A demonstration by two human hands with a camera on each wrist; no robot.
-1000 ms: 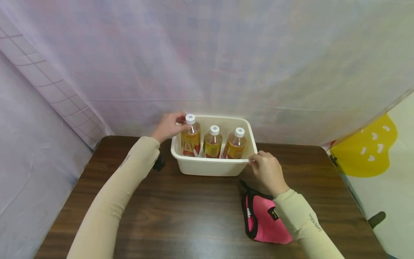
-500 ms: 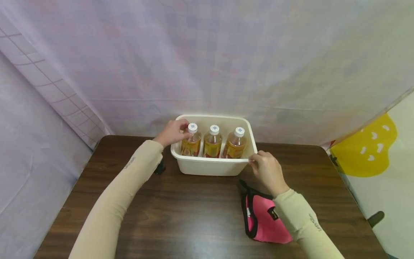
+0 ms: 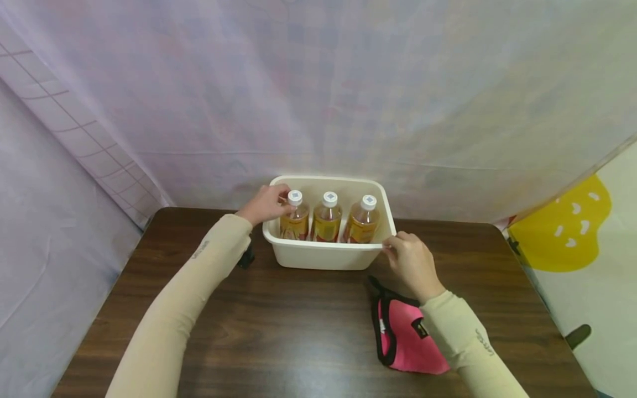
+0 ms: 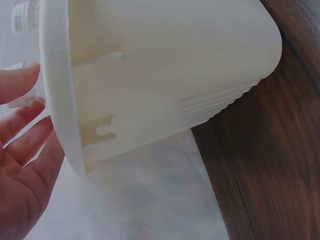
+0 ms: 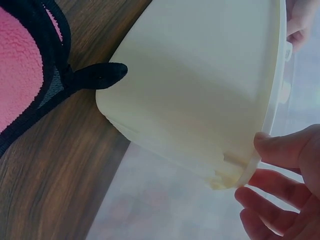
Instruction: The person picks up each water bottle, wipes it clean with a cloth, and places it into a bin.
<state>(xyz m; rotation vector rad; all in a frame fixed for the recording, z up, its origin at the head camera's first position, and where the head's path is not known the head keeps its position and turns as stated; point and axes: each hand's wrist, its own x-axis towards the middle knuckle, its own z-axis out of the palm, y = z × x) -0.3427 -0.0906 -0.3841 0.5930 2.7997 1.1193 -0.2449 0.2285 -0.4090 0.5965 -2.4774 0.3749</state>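
A cream plastic bin [image 3: 325, 257] stands at the table's back edge. Three capped bottles of amber drink with yellow labels are upright inside: the left bottle [image 3: 294, 224], the middle bottle [image 3: 327, 225] and the right bottle [image 3: 361, 225]. My left hand [image 3: 266, 204] reaches over the bin's left side and pinches the left bottle just below its white cap. In the left wrist view, thumb and fingertips sit around that bottle's neck, partly behind the rim. My right hand [image 3: 412, 262] pinches the bin's front right corner; its thumb [image 5: 270, 147] presses the rim in the right wrist view.
A pink pouch with black trim [image 3: 413, 337] lies on the brown wooden table [image 3: 278, 326], partly under the right forearm. Its black strap end [image 5: 102, 75] points toward the bin. A pale curtain [image 3: 318, 99] hangs right behind the bin.
The left bottle has come down inside the bin, its cap now level with the others, and my left hand has gone down with it. The right hand keeps its place on the corner.
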